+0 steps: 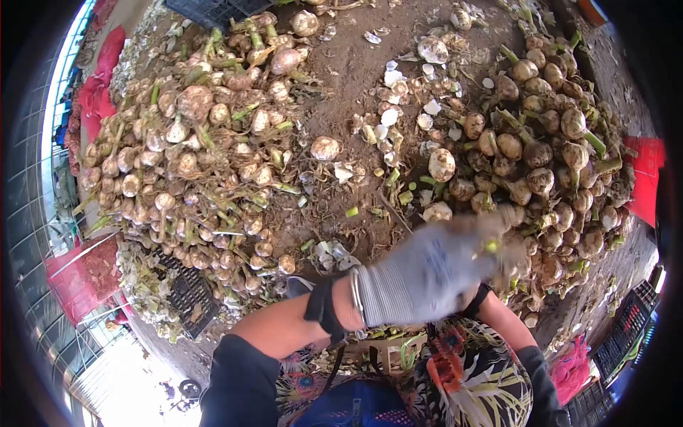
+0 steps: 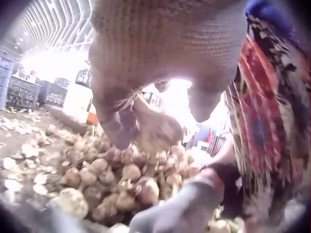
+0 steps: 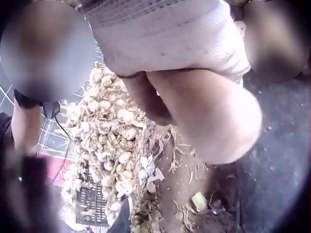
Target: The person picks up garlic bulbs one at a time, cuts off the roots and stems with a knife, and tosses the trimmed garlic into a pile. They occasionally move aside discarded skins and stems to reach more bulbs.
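My left hand [image 1: 445, 267], in a grey knitted glove, reaches across to the front edge of the right-hand heap of garlic [image 1: 541, 156]. In the left wrist view its fingers curl round a garlic bulb [image 2: 158, 128], blurred by motion. The right hand [image 2: 177, 208], also gloved, is low and close by in that view; in the head view the left hand hides most of it. From the right wrist, a glove with bare digits [image 3: 209, 114] fills the upper middle, and I cannot tell whether it holds anything.
A larger garlic heap [image 1: 192, 156] with stems and roots lies on the left. Between the heaps are bare soil [image 1: 348, 78], loose skins, cut green stem pieces [image 1: 405, 197] and a single bulb [image 1: 325, 148]. Black crates [image 1: 188, 295] and red mesh sacks [image 1: 92, 96] stand around the edges.
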A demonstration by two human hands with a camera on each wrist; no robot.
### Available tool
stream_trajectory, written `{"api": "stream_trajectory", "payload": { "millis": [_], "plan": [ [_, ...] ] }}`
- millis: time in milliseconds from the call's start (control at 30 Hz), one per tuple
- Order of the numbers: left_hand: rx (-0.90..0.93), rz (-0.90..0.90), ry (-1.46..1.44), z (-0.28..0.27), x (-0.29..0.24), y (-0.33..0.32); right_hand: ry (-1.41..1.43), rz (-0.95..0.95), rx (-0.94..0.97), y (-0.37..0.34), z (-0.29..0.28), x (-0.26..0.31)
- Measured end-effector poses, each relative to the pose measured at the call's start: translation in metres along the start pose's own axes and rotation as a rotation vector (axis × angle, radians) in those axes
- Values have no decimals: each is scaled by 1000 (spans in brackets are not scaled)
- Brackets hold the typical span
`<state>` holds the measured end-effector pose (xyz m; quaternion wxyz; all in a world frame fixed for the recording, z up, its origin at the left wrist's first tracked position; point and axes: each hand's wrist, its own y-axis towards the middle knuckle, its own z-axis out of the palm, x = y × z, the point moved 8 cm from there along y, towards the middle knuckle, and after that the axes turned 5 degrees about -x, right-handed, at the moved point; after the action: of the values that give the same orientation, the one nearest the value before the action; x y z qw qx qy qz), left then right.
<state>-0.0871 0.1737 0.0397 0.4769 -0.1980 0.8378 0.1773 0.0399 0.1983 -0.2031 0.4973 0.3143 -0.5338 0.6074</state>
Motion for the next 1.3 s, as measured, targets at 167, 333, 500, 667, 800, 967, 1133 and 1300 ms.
{"api": "stream_trajectory", "payload": {
  "millis": [167,333,500,667,800,967,1133,1300],
  "plan": [
    [-168,-454,704,-88,160,-25,-181,377,-131,29,-3,50],
    [-457,-930,-214,-118,281,-121,-60,426,-222,36,-12,43],
    [-682,-693,-1237,-112,235,-116,5,454,-279,33,-11,36],
    [-628,-819,-1050,-116,254,-134,-57,363,-256,34,-12,37],
    [-626,-853,-970,-119,248,-107,-70,345,-250,37,-12,41],
    [-595,-967,-545,-97,192,-73,309,387,-255,73,21,109],
    [-589,-684,-529,-61,158,-82,267,220,-167,107,19,108],
    [-312,-548,-74,-61,128,-75,236,213,-84,106,29,112]
  ]
}}
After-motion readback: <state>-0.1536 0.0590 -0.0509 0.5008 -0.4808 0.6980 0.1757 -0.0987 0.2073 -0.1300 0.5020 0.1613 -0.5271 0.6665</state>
